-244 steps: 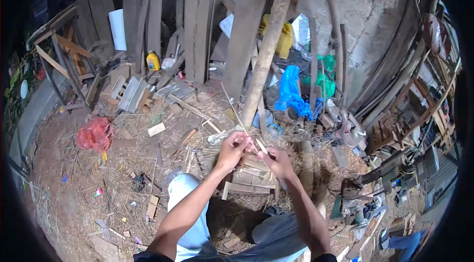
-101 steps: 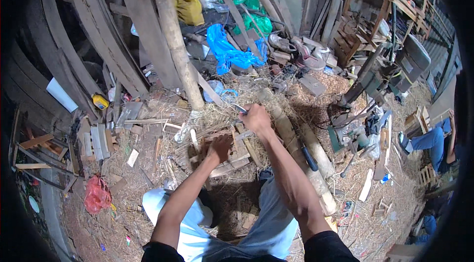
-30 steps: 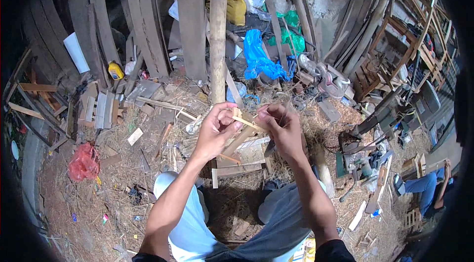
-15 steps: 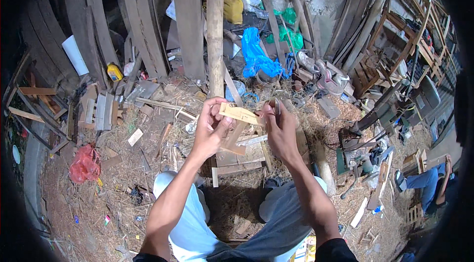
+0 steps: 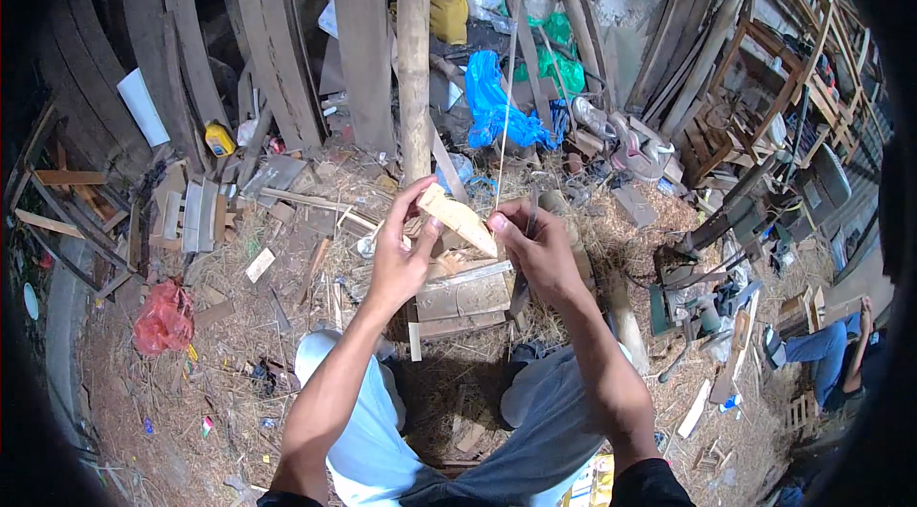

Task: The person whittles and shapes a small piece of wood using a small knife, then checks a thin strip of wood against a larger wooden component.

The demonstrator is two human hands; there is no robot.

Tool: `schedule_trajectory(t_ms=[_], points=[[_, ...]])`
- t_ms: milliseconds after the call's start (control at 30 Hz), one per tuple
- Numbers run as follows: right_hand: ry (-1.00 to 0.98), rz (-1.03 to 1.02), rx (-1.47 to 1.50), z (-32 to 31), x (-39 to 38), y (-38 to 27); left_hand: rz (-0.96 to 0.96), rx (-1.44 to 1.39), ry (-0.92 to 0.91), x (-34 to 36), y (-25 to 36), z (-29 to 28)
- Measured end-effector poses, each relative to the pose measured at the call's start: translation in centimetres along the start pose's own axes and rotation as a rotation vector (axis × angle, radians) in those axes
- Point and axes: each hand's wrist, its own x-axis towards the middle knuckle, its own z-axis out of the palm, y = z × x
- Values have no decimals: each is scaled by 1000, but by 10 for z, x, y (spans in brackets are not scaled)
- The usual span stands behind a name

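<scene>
My left hand [image 5: 405, 241] is closed round the upper end of a pale piece of wood [image 5: 458, 220], which tapers to a point at its lower right. Close by the tapered end, my right hand [image 5: 541, 251] is closed, thumb and fingertips pinched. A thin dark blade-like strip [image 5: 521, 289] runs through this hand and sticks out below it; its exact kind cannot be made out. From the right fingertips a long thin pale strip [image 5: 503, 149] rises. Below both hands sits a low wooden block [image 5: 463, 300] with boards, between my knees.
A wooden pole [image 5: 415, 67] stands just ahead, with planks [image 5: 361, 48] leaning behind it. Blue plastic [image 5: 497, 106] and shoes [image 5: 635, 149] lie beyond. At left is a red bag [image 5: 164, 316]. Wood scraps and shavings litter the floor; another person [image 5: 831, 359] sits at right.
The pale wood has turned, its right end now pointing down. My right hand has shifted slightly down, and the long thin strip now rises from it. The dark strip now shows below that hand.
</scene>
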Motion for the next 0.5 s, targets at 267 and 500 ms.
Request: schedule_trajectory(t_ms=[267,500], points=[[45,140,111,1,-1,-4,-36,172,81,-5,-12,3],[130,222,415,-23,8,-2,-449,192,132,1,-30,-7]])
